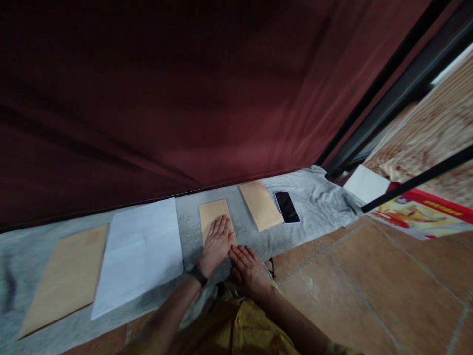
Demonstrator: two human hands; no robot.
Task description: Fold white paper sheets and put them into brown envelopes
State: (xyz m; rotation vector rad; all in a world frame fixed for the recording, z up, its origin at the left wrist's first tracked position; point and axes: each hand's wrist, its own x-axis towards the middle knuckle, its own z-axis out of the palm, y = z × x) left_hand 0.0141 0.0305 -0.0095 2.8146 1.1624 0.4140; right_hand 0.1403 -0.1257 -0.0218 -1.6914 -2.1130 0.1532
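My left hand lies flat on a small brown envelope, its fingers stretched out over the paper. A dark band circles the left wrist. At the envelope's lower right edge is my right hand, its fingers extended and close together; the fingertips are beside the left hand. The lower end of this envelope is hidden under both hands. Just to the right, a second brown envelope lies at a slant. Left of the hands are a large white sheet with faint creases and a larger brown envelope.
A smartphone with a dark screen touches or nearly touches the right envelope. Grey cloth covers the narrow surface. Behind it hangs a dark red curtain. Black bars, a printed box and tiled floor are at right.
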